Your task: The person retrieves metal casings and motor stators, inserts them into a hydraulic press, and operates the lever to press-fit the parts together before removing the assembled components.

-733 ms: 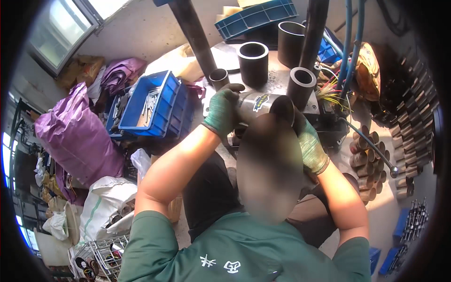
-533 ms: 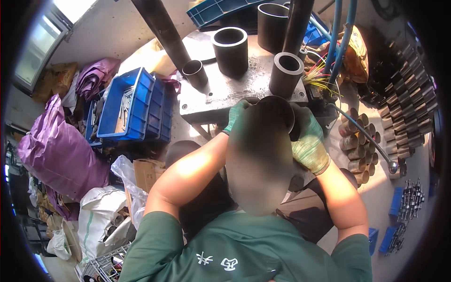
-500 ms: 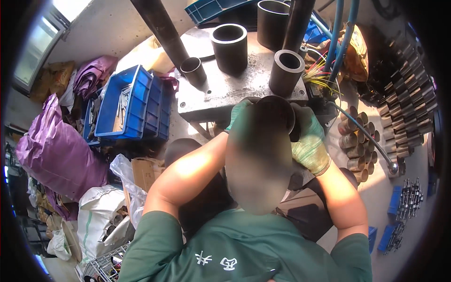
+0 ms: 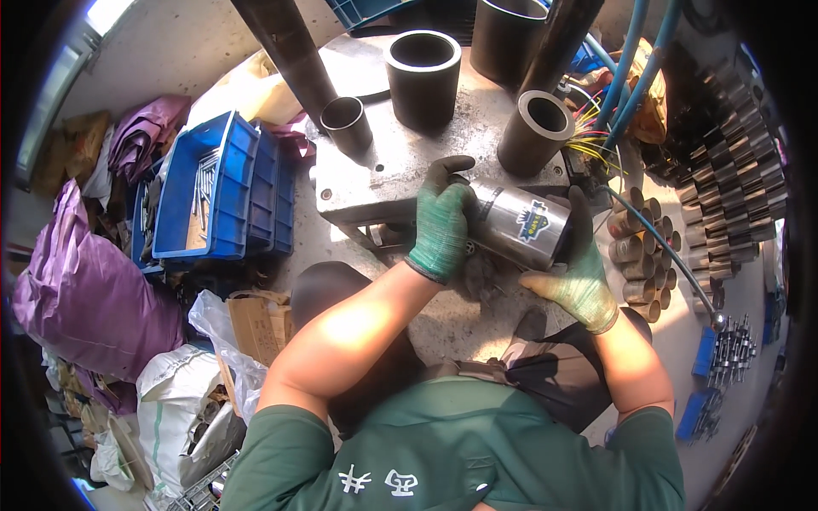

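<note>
A shiny metal cylinder (image 4: 515, 226) with a coloured label on its side lies tilted between my hands, over my lap at the bench's front edge. My left hand (image 4: 442, 223), in a green glove with dark fingertips, grips its left end. At the right end my right hand (image 4: 579, 277), gloved the same way, has its thumb below and its fingers behind the dark end. Beyond them on the metal bench plate (image 4: 400, 175) stand a small dark tube (image 4: 346, 128), a wider black sleeve (image 4: 423, 89) and a thick-walled sleeve (image 4: 534, 140).
Two dark posts rise from the plate, the left post (image 4: 285, 60) leaning in view. Blue bins (image 4: 226, 192) with metal rods stand left, near a purple sack (image 4: 94, 289). Stacked tubes (image 4: 643, 255), a hose (image 4: 665, 243) and wires (image 4: 592, 136) are at right.
My hands have come down and apart from a raised position where a blurred dark shape hid much of them. The cylinder's labelled side now shows. The view has shifted slightly.
</note>
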Demonstrator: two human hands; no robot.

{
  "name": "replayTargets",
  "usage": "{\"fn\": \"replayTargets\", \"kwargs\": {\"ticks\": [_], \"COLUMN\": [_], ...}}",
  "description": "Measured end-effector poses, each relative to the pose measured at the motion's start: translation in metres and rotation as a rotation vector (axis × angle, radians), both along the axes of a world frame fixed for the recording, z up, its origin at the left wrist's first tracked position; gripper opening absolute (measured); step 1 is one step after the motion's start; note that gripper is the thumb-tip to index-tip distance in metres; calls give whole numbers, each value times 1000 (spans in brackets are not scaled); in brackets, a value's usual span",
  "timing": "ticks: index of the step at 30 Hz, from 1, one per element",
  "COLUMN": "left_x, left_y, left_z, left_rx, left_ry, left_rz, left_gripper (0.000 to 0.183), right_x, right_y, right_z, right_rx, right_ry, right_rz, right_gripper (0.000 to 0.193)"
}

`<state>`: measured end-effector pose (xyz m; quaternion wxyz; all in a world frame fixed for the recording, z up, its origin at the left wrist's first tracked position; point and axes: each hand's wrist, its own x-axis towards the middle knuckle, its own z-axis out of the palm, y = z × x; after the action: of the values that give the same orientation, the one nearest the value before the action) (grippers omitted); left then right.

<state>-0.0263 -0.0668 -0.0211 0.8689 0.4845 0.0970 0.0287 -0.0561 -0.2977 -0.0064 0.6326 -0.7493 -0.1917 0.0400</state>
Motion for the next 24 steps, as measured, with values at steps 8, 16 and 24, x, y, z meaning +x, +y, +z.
{"fn": "replayTargets", "kwargs": {"ticks": [8, 16, 24], "left_x": [10, 13, 3], "left_y": [29, 31, 2], "left_z": [29, 18, 5], "left_rx": [199, 14, 832], "left_ry": [-341, -52, -258], "left_rz": [77, -66, -293], "left_gripper": [33, 29, 36], "right_x": [40, 47, 86], "right_y": [-17, -19, 14], "right_z": [-18, -3, 51], "right_rx": [565, 909, 708], "right_ry": [554, 614, 189], "right_rz": [-95, 210, -99], "right_gripper": [88, 85, 62]}}
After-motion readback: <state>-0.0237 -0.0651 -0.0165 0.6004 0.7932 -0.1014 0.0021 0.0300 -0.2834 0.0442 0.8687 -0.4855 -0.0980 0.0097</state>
